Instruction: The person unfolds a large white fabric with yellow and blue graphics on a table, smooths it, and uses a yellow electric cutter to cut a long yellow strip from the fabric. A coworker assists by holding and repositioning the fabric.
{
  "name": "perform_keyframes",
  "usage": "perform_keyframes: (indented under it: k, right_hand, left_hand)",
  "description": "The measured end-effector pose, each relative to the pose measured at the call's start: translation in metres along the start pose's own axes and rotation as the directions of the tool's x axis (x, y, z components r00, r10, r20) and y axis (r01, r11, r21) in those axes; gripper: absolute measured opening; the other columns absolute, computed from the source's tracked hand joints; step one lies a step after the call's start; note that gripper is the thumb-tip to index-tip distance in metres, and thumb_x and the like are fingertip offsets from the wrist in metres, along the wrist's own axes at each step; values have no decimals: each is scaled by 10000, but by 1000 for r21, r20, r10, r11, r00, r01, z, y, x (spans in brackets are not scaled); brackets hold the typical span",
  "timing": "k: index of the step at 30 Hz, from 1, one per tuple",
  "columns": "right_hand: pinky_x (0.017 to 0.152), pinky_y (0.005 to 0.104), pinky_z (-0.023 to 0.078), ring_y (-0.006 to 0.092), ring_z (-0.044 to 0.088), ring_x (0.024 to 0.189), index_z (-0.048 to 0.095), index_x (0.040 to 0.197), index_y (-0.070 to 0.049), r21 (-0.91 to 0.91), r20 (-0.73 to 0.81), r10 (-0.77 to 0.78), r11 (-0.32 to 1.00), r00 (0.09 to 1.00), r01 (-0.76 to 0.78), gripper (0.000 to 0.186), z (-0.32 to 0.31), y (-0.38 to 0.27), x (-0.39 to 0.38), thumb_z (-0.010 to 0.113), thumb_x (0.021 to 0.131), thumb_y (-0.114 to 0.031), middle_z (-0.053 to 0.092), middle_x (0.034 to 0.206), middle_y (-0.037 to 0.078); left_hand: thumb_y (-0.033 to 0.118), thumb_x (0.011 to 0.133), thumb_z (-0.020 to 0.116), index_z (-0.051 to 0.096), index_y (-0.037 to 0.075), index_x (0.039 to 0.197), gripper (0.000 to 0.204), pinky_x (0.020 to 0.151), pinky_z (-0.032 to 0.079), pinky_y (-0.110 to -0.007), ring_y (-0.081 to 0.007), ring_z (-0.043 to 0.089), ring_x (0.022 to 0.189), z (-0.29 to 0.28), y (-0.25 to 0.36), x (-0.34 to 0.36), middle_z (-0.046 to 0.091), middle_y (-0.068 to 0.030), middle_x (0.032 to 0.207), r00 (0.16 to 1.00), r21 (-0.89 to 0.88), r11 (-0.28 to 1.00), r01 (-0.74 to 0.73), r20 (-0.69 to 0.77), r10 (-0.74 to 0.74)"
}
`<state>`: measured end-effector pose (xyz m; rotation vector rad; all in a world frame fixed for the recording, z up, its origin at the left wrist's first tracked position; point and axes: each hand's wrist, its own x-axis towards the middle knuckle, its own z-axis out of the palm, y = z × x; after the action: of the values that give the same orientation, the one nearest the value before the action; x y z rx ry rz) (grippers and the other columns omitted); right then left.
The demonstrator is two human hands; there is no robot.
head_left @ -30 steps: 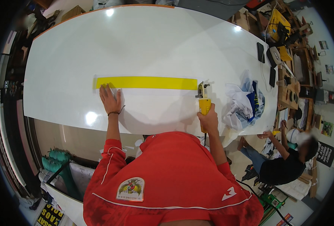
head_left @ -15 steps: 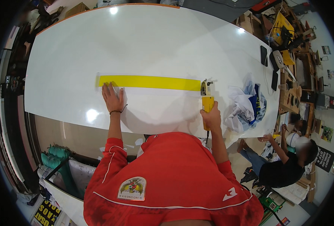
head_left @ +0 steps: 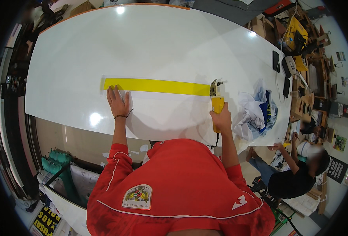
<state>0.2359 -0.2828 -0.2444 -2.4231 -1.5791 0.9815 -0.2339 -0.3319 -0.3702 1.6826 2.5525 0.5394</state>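
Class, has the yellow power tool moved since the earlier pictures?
Yes: the yellow power tool has moved slightly forward, up the view, judged against the crumpled cloth.

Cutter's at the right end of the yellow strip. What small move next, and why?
I'd probably ease the yellow cutter gently forward along that end: its head sits right at the yellow strip's right edge, the right hand grips its handle, and the left hand rests near the opposite end, well away from the head.
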Motion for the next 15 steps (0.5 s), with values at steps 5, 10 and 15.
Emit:
perform_keyframes:
  k: [5,10,15]
  right_hand:
    - [884,568,559,496,697,1031,437,1352,-93,-48,-3,15,999,1000,-15,694,-2,-4,7,766,786,-324,710,1112,286]
    - [888,569,559,491,696,1043,445,1357,-85,-35,-5,-20,999,1000,20,705,-2,-2,20,772,780,-325,709,1122,282]
    - [872,555,569,483,706,1017,490,1317,-69,-21,-42,-36,999,998,35,680,-5,-13,42,791,767,-333,713,1125,274]
  left_hand:
    - [477,1034,586,396,49,1581,720,1277,237,-514,-428,221,1557,0,0,-1,269,-248,1673,1000,-4,1000,10,5,-10]
    - [476,1032,590,396,31,1577,729,1278,237,-512,-421,219,1559,-1,2,0,275,-251,1670,1000,5,1000,10,1,-10]
    - [476,1027,600,394,20,1573,740,1278,231,-511,-420,213,1561,0,3,3,271,-256,1672,999,-13,999,36,26,-35]
